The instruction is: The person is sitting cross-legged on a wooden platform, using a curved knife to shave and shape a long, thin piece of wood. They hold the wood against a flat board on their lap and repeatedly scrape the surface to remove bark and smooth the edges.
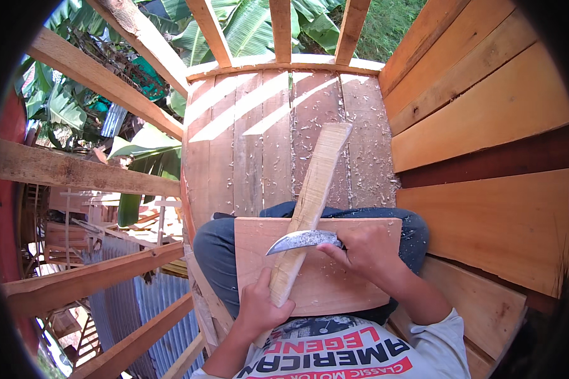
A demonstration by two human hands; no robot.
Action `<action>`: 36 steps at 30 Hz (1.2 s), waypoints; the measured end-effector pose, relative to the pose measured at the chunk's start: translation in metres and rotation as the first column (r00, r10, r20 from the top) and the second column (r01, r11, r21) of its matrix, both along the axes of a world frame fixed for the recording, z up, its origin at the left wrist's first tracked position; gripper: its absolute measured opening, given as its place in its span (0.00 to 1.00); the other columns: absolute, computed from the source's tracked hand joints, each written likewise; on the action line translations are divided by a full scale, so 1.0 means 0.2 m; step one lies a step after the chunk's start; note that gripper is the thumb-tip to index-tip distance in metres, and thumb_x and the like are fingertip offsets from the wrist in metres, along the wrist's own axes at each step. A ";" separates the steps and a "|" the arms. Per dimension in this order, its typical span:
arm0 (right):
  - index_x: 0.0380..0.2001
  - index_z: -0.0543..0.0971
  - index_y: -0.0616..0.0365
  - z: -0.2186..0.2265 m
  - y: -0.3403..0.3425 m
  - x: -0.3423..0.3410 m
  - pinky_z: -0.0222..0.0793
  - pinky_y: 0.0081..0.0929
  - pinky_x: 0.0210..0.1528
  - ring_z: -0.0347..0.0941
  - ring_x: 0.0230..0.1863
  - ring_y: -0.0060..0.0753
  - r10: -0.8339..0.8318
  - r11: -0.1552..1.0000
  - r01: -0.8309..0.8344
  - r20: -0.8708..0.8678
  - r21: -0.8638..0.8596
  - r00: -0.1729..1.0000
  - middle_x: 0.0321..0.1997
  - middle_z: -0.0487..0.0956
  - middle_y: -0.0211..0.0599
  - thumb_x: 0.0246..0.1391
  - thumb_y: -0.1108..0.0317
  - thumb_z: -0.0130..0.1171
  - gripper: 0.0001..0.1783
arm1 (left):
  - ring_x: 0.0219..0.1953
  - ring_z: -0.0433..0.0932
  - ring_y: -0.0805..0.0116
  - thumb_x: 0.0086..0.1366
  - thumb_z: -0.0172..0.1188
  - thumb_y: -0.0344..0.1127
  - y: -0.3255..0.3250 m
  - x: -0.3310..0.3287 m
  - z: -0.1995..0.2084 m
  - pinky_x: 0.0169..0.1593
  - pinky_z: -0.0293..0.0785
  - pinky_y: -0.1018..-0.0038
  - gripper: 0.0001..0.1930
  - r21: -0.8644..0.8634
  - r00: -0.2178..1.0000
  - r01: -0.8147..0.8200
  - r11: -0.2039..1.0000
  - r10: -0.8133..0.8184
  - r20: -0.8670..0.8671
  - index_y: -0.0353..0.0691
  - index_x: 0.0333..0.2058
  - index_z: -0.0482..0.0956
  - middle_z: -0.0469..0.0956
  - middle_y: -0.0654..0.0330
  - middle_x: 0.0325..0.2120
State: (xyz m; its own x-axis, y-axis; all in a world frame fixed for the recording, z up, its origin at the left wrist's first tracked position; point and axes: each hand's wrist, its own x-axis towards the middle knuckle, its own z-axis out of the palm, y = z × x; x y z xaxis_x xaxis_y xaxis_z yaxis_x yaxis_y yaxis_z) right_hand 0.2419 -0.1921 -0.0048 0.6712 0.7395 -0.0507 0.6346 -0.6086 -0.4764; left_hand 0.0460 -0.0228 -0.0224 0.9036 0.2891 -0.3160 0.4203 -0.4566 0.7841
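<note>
My left hand [259,307] is closed round the near end of a long, pale piece of wood [313,181]. The piece slants away from me, up and to the right, and its far end is wider and curved. In my right hand [367,252] is a knife [302,240], its handle mostly hidden by my fingers. The curved steel blade points left and lies across the wood a little beyond my left hand. Under both rests a flat wooden board [341,287] on my lap.
Wood shavings [373,158] litter the plank floor [221,158] ahead of my crossed legs. Wooden railing bars [76,165] run along the left and far sides. A plank wall [487,208] stands close on the right. Banana leaves [253,38] and corrugated metal sheets [152,312] show outside.
</note>
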 end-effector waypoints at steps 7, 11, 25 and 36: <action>0.14 0.74 0.58 -0.05 0.01 -0.11 0.67 0.39 0.20 0.72 0.16 0.48 -0.054 0.999 0.054 -0.004 0.000 0.999 0.12 0.72 0.46 0.54 0.44 0.58 0.29 | 0.24 0.79 0.44 0.42 0.64 0.37 -0.02 0.01 -0.02 0.28 0.76 0.60 0.25 0.038 0.997 -0.059 0.998 0.057 0.053 0.30 0.39 0.70 0.76 0.42 0.20; 0.14 0.74 0.58 -0.03 0.00 -0.01 0.67 0.38 0.20 0.73 0.16 0.47 -0.126 0.992 0.125 0.041 0.033 0.991 0.13 0.73 0.45 0.55 0.44 0.57 0.29 | 0.24 0.79 0.44 0.42 0.64 0.36 -0.01 0.00 -0.02 0.28 0.76 0.60 0.24 0.031 0.996 -0.058 0.998 0.056 0.071 0.30 0.38 0.70 0.76 0.42 0.20; 0.19 0.79 0.62 -0.10 -0.03 -0.15 0.71 0.43 0.27 0.76 0.22 0.53 -0.190 0.973 0.205 -0.139 0.104 0.972 0.17 0.75 0.53 0.58 0.41 0.51 0.32 | 0.24 0.79 0.42 0.42 0.63 0.37 -0.03 0.00 -0.01 0.30 0.76 0.59 0.30 0.112 0.991 -0.060 0.992 0.046 0.129 0.29 0.46 0.69 0.76 0.41 0.20; 0.20 0.79 0.61 -0.16 -0.18 -0.13 0.70 0.46 0.25 0.75 0.20 0.55 -0.323 0.902 0.339 -0.103 0.267 0.941 0.16 0.75 0.51 0.56 0.42 0.54 0.30 | 0.23 0.79 0.44 0.41 0.64 0.36 -0.09 -0.04 -0.01 0.28 0.75 0.60 0.25 0.275 0.969 -0.061 0.960 -0.009 0.248 0.32 0.40 0.70 0.76 0.44 0.19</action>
State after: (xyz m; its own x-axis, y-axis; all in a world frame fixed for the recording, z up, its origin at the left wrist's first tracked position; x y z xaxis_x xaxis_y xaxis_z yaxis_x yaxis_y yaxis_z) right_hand 0.2160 -0.2271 -0.0364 0.8818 0.4647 0.0803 0.3877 -0.6176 -0.6843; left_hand 0.0379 -0.0417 -0.0248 0.9337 0.3579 0.0104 0.2462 -0.6627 0.7072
